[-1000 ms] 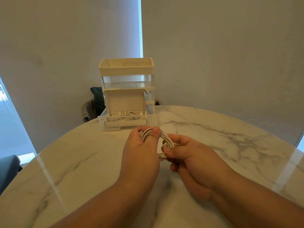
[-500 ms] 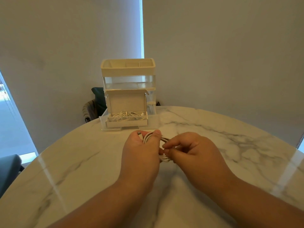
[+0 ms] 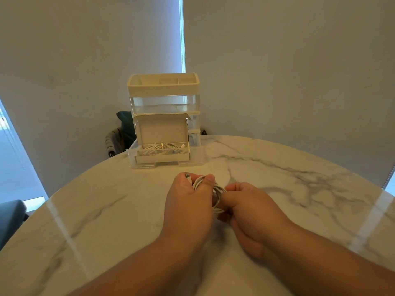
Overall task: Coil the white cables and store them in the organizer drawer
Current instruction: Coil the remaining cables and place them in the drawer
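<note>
While both hands meet over the middle of the round white marble-patterned table, the head view shows the thin white cable, wound into a small loose coil, held between them just above the tabletop. The left hand grips the ten o'clock side of the coil, its thumb pressed across the loops and its fingers curled underneath, with the cable's small metal-tipped connector poking out at the hand's twelve o'clock edge. The right hand is curled round the four o'clock side of the same coil, pinching the strands between thumb and bent fingers; how the fingertips lie beneath the loops is hidden. At twelve o'clock from the hands, well apart from them and near the far rim of the table, stands the tall cream and clear plastic desk organizer, with open compartments on top and see-through tiers below. Its clear bottom drawer is pulled out toward the person. Inside that drawer sits a shallow cream cardboard box with its lid flap raised upright, and more coiled white cables lie in it. At ten o'clock from the organizer, beyond the table edge, a dark chair back shows against pale grey roller blinds, with a bright strip of window between them at twelve o'clock.
</note>
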`<action>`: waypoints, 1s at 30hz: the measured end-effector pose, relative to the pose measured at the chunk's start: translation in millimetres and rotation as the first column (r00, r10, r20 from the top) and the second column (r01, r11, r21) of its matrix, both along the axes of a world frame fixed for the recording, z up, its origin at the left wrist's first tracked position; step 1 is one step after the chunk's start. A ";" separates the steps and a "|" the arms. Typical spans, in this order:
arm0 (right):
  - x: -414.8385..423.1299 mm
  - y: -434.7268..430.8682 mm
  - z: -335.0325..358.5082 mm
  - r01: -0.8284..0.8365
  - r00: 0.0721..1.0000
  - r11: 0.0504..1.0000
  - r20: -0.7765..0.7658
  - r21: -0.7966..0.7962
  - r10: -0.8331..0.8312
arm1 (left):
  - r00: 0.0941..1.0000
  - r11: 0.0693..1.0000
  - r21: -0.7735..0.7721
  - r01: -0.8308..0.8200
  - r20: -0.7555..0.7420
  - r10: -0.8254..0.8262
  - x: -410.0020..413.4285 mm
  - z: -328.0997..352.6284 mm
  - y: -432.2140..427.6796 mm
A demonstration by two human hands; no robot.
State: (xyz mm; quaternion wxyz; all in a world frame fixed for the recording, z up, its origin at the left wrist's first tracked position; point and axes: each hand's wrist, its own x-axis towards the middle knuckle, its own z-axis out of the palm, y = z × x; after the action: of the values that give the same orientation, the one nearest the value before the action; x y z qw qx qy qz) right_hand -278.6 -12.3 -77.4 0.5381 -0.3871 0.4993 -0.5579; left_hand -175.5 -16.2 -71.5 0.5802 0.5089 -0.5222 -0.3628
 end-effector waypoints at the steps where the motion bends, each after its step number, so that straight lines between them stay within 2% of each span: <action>1: 0.4 -0.2 -0.1 0.002 0.999 1.000 -0.041 0.015 -0.002 | 1.000 1.000 0.000 0.005 0.019 -0.005 -0.2 -0.5 0.2; 3: 1.1 0.8 1.3 0.015 0.996 1.000 -0.094 0.026 -0.012 | 0.998 1.000 0.007 0.011 0.055 -0.011 -1.3 -1.6 0.8; 7: 1.9 1.7 6.0 0.040 0.994 0.999 0.097 0.029 -0.043 | 0.999 0.999 0.038 -0.011 0.053 0.009 -0.5 -4.0 -3.4; 9: -2.0 -0.2 4.5 0.028 0.997 0.999 0.069 -0.015 -0.027 | 0.998 0.997 0.073 -0.022 0.056 0.018 0.6 -5.3 -6.8; 11: -4.9 -0.3 2.6 -0.001 0.998 0.997 -0.063 -0.079 -0.004 | 0.998 0.994 0.102 -0.023 0.059 0.017 1.4 -3.7 -7.2; 14: -5.0 4.5 4.1 -0.089 0.943 0.981 -0.332 -0.171 0.028 | 0.997 0.989 0.142 -0.029 0.072 0.019 3.1 -2.1 -6.9; 16: -7.3 7.5 8.6 -0.158 0.913 0.955 -0.405 -0.252 0.045 | 0.999 0.981 0.194 0.004 -0.038 0.003 4.6 -3.0 -6.2; 18: -9.7 9.1 13.9 -0.172 0.870 0.936 -0.493 -0.308 -0.003 | 0.971 0.966 0.245 0.082 -0.237 -0.022 5.2 -2.9 -5.1; 19: -11.1 8.1 14.8 -0.164 0.828 0.929 -0.558 -0.332 -0.053 | 0.953 0.960 0.258 0.112 -0.301 -0.031 4.7 -2.6 -5.0; 22: -11.7 4.7 13.3 -0.172 0.641 0.919 -0.748 -0.354 -0.168 | 0.947 0.961 0.246 0.128 -0.317 -0.045 4.6 -2.7 -5.5; 23: -11.5 4.4 13.7 -0.176 0.631 0.919 -0.757 -0.354 -0.170 | 0.948 0.964 0.234 0.124 -0.314 -0.045 4.5 -2.3 -5.3; 24: -12.0 4.4 13.5 -0.184 0.656 0.918 -0.739 -0.351 -0.151 | 0.959 0.971 0.215 0.100 -0.280 -0.037 4.7 -4.0 -6.6; 28: -15.0 1.0 7.0 -0.158 0.822 0.951 -0.569 -0.265 -0.022 | 0.999 0.992 0.120 -0.033 0.025 0.031 6.8 -1.4 -5.3; 30: -12.6 -1.7 3.1 -0.126 0.876 0.960 -0.483 -0.248 -0.010 | 0.997 0.992 0.116 -0.039 0.065 0.032 7.7 0.3 -6.3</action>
State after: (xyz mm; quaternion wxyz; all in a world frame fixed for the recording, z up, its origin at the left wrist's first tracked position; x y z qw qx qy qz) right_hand -291.2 -14.1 -74.3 0.3561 -0.5981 0.5235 -0.4913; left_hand -167.9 -22.4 -71.2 0.5388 0.5626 -0.5089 -0.3662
